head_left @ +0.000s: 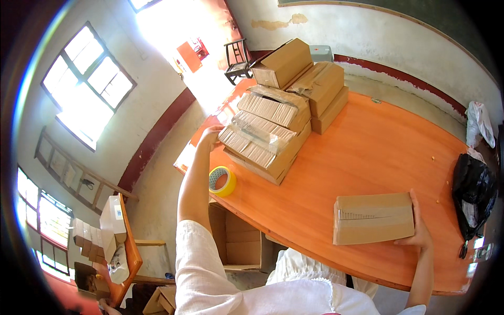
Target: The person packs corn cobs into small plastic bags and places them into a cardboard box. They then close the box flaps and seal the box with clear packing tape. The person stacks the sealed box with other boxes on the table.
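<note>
Cartons crowd the far half of the orange table (pixel 378 152), and everything here is placed from the stack of open cartons (pixel 265 139) at its left edge. Your left hand (pixel 209 137) lies against that stack's near-left corner, fingers curled onto the lowest carton; whether it truly grips or only touches, you cannot tell from this view. Your right hand (pixel 417 231) sits well to the right of the stack and nearer you, flat against the right end of a closed brown box (pixel 374 218), fingers spread, steadying rather than clasping it. That box lies on the table near its front edge, well apart from the stack. A roll of yellow tape (pixel 222 181) rests just below the stack, at the table's edge, untouched.

By the look of it, you are between cartons: one box set down closed, the stack being reached for. The next move seems to call for a firm hold on the stack's lower carton, since the cartons above lean and could slide.
</note>
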`<state>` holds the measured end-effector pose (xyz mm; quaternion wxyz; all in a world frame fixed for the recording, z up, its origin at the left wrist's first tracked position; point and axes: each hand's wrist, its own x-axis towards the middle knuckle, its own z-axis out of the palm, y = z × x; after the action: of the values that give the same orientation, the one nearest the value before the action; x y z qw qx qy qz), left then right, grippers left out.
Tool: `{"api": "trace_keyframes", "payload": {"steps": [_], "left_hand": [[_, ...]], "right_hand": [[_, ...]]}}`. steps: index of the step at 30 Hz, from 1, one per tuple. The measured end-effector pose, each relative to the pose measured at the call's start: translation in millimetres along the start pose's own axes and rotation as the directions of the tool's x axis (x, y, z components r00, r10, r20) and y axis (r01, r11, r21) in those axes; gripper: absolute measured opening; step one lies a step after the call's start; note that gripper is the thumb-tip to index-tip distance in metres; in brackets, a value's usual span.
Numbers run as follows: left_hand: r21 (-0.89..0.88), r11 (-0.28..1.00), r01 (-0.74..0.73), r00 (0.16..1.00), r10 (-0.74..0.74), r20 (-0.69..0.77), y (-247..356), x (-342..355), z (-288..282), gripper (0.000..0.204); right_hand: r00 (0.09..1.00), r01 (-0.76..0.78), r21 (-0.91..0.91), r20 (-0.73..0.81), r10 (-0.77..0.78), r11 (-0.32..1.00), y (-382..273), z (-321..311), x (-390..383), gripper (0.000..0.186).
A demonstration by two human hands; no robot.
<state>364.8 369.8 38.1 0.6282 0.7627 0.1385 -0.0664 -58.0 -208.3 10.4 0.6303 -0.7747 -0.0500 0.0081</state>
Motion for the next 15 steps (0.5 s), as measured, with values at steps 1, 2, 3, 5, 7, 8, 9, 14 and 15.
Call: {"api": "trace_keyframes", "payload": {"steps": [1, 2, 3, 5, 7, 8, 9, 14, 15], "left_hand": [[0.001, 0.98, -0.197, 0.976, 0.196, -0.096, -3, -8, -19, 0.018], [0.022, 0.922, -0.386, 0.907, 0.384, -0.174, -5, -14, -31, 0.019], [-0.018, 0.909, -0.416, 0.898, 0.408, -0.168, 13, -39, -19, 0.024], [0.291, 0.741, -0.606, 0.742, 0.658, -0.132, 30, -59, -11, 0.026], [0.506, 0.597, -0.623, 0.686, 0.727, -0.013, 44, -93, 11, 0.034], [0.582, 0.467, -0.666, 0.607, 0.793, 0.058, 44, -105, 22, 0.041], [0.644, 0.324, -0.693, 0.523, 0.84, 0.141, 42, -113, 33, 0.049], [0.807, 0.258, -0.531, 0.708, 0.658, 0.256, 34, -140, 62, 0.084], [0.796, 0.291, -0.531, 0.726, 0.641, 0.249, 35, -137, 60, 0.089]], "right_hand": [[1.0, 0.007, 0.009, 0.029, -0.007, 1.0, 0, 4, 5, 0.144], [0.999, 0.009, 0.013, 0.048, -0.01, 1.0, -1, 6, 8, 0.144], [0.999, 0.006, 0.015, 0.046, -0.007, 1.0, -1, 5, 6, 0.143], [0.998, 0.006, 0.024, 0.055, -0.007, 1.0, -4, 5, 6, 0.143], [0.999, 0.013, 0.012, 0.049, -0.014, 1.0, -3, 5, 7, 0.142], [0.999, 0.02, 0.004, 0.047, -0.02, 1.0, -2, 5, 7, 0.142], [0.999, 0.03, 0.011, 0.045, -0.031, 0.999, 0, 5, 6, 0.141], [0.999, 0.015, 0.049, 0.045, -0.018, 0.999, -5, 7, 7, 0.139], [0.998, 0.02, 0.052, 0.052, -0.023, 0.998, -4, 6, 7, 0.139]]}}
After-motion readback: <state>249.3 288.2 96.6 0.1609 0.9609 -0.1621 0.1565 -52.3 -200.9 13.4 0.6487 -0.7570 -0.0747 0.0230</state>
